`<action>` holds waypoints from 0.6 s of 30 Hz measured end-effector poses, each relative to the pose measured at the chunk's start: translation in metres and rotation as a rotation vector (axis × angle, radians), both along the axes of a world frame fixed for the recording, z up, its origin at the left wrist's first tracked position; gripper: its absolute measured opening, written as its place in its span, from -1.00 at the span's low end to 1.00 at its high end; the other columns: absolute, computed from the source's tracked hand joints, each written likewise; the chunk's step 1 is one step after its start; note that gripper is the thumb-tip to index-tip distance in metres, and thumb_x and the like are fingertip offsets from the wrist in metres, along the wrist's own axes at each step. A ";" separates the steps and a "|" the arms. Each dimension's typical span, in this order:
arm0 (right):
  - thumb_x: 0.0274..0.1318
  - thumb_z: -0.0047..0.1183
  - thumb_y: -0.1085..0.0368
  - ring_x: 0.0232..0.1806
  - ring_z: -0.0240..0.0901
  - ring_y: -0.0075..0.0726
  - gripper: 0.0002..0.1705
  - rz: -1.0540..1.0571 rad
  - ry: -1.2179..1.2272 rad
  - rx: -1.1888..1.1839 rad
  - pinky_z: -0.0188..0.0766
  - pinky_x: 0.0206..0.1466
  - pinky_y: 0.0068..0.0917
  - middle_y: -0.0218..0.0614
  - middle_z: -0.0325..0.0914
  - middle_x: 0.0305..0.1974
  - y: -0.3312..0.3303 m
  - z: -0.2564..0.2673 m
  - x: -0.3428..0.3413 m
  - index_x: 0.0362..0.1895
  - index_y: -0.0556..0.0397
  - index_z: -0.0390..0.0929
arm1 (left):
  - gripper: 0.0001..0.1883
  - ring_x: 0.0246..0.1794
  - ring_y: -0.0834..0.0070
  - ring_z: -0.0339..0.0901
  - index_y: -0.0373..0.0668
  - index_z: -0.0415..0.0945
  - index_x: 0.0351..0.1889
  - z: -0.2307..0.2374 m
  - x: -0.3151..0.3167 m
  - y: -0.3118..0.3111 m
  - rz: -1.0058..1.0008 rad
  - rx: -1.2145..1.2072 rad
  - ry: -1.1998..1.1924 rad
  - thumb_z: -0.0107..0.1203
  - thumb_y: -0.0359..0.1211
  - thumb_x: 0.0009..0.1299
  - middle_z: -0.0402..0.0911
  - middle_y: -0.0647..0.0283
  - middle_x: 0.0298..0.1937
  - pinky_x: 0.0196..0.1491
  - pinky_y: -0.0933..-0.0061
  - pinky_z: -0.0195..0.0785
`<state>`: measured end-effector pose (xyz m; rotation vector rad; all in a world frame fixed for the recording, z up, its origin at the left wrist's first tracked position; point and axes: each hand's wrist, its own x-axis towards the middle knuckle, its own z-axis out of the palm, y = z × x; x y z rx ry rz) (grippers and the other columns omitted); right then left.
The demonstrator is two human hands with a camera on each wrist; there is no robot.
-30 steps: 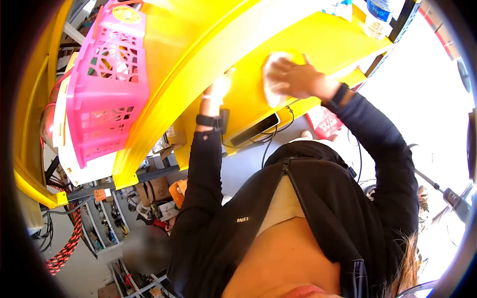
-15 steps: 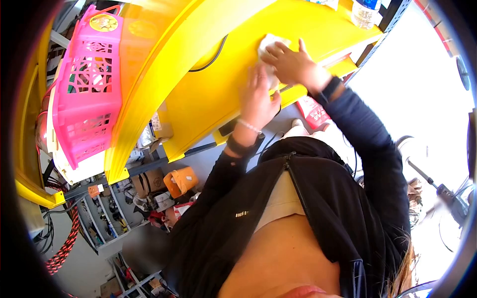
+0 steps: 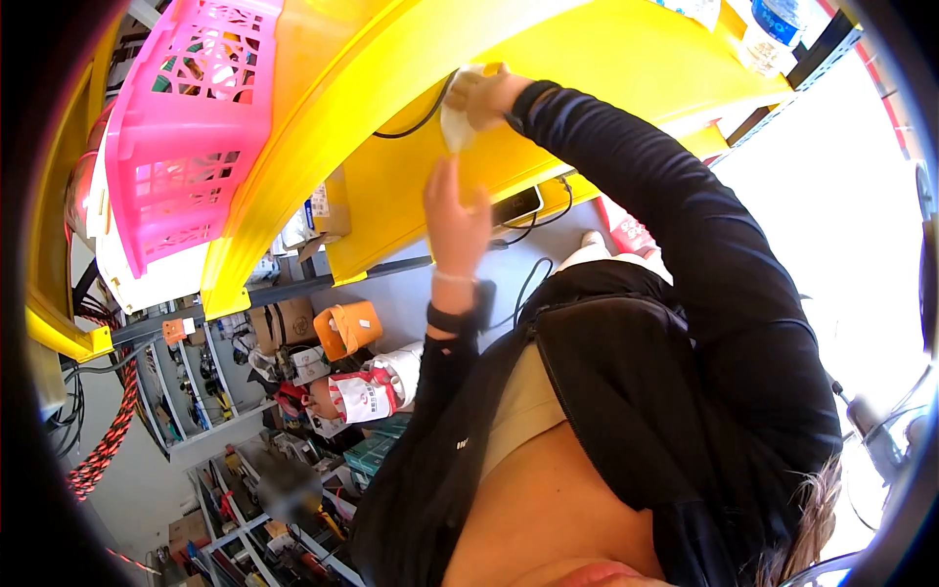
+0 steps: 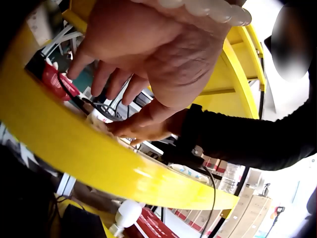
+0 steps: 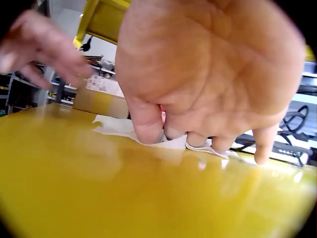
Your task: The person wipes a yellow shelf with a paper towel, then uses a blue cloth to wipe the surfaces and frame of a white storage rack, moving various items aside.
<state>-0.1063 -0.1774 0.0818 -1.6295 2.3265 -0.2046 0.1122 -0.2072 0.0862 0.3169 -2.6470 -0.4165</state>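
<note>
Across the yellow desk [image 3: 626, 68], your right hand [image 3: 479, 101] pressed a white cloth [image 3: 454, 129] against the surface. Your fingers reached down onto it, slightly apart, with their tips on its folds and the little finger set out to the side; the cloth lay crumpled beneath them, touching the desk. A black cable [image 3: 416, 126] curved across the yellow just beside the cloth.

Your left hand [image 3: 457, 225] hung near the cloth, holding nothing, its fingers loosely extended and spread, with a string of pale beads at the wrist. Blur in the head view hid their finer bend.

A pink basket [image 3: 191, 142] stood well apart on your left, past the curved yellow rim, and a clear bottle [image 3: 773, 37] with a blue label stood toward the far right end. Near your body, a black device [image 3: 516, 205] sat at the desk's edge, with cables beside it.
</note>
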 end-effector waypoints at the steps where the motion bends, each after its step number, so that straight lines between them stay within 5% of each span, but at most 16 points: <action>1: 0.18 -0.12 0.15 0.57 -0.28 -0.16 -0.31 0.047 -0.029 0.032 -0.27 0.39 0.56 -0.47 -0.07 0.51 0.010 0.008 0.009 0.44 -0.36 0.14 | -0.45 0.26 -0.09 0.31 -0.31 0.34 0.23 0.013 -0.011 -0.006 0.013 0.013 0.042 0.17 -0.33 0.29 0.38 -0.17 0.25 0.34 0.06 0.12; 6: 0.31 -0.15 0.06 0.59 -0.35 -0.19 -0.33 0.024 0.015 0.100 -0.28 0.42 0.49 -0.44 -0.23 0.56 0.082 0.016 0.020 0.49 -0.40 0.05 | -0.36 0.33 0.03 0.29 -0.29 0.34 0.26 0.047 -0.095 -0.068 0.059 -0.230 -0.034 0.29 -0.32 0.22 0.40 -0.11 0.27 0.36 0.20 0.14; 8: 0.36 -0.20 0.02 0.59 -0.36 -0.20 -0.36 -0.090 0.061 0.107 -0.30 0.41 0.51 -0.49 -0.23 0.56 0.113 0.015 0.015 0.50 -0.42 0.03 | -0.15 0.43 0.02 0.16 -0.34 0.22 0.34 0.057 -0.130 -0.087 0.053 -0.282 -0.232 0.37 -0.17 0.16 0.26 -0.17 0.37 0.44 0.22 0.03; 15: 0.39 -0.26 0.02 0.59 -0.36 -0.30 -0.40 -0.484 0.113 -0.156 -0.44 0.51 0.26 -0.52 -0.12 0.54 0.176 -0.027 0.019 0.49 -0.35 0.09 | 0.29 0.57 0.13 -0.16 -0.35 -0.26 0.50 0.083 -0.206 -0.111 -0.032 0.333 -0.663 0.43 0.06 0.05 -0.10 -0.13 0.54 0.52 0.33 -0.21; 18: 0.40 -0.29 0.00 0.59 -0.36 -0.31 -0.41 -0.546 0.087 -0.172 -0.49 0.53 0.18 -0.52 -0.11 0.54 0.177 -0.018 0.029 0.48 -0.35 0.11 | 0.35 0.57 0.16 -0.17 -0.31 -0.33 0.52 0.072 -0.238 -0.142 -0.039 -0.063 -0.609 0.48 0.02 0.01 -0.09 -0.12 0.54 0.51 0.38 -0.21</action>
